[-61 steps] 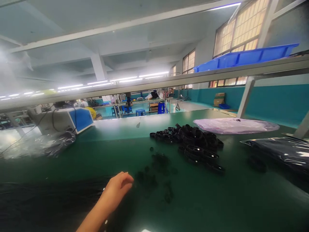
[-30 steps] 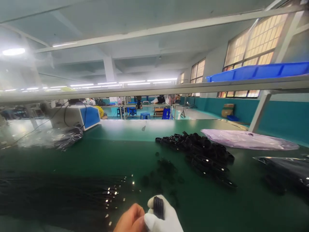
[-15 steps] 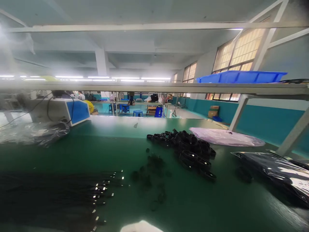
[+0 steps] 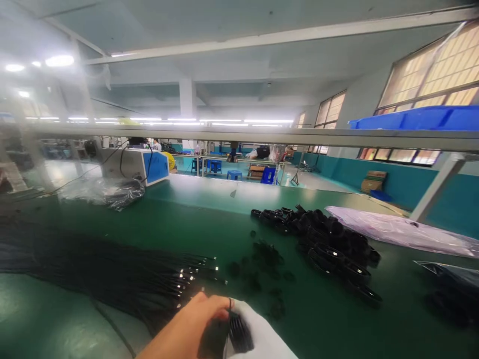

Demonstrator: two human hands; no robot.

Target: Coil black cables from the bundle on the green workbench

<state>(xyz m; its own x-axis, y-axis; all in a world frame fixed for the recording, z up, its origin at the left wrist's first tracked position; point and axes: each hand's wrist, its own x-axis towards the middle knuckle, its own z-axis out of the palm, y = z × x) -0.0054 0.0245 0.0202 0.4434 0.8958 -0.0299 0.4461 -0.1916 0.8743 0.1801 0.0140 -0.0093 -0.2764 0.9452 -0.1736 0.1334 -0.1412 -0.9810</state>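
My bare left hand (image 4: pixel 194 324) and my white-gloved right hand (image 4: pixel 258 339) meet at the bottom edge of the view. Together they grip a small coil of black cable (image 4: pixel 239 331). The left fingers curl over the coil; the gloved hand is wrapped under it. Just left of the hands lies a long bundle of black cables (image 4: pixel 112 274) with shiny metal plug ends (image 4: pixel 194 274). A heap of coiled black cables (image 4: pixel 329 244) sits to the right, and small black ties (image 4: pixel 265 264) are scattered in between.
The green bench top (image 4: pixel 168 224) bears a blue and white machine (image 4: pixel 138 164) with plastic bags at the back left. A pink plastic bag (image 4: pixel 404 232) and a dark bag (image 4: pixel 452 279) lie at right. A blue bin (image 4: pixel 422 117) stands on the overhead shelf.
Two seconds ago only my bare left hand reached over the bench. Both hands then held a coil, dropped out of view, and now show again gripping it. The view shifted right.
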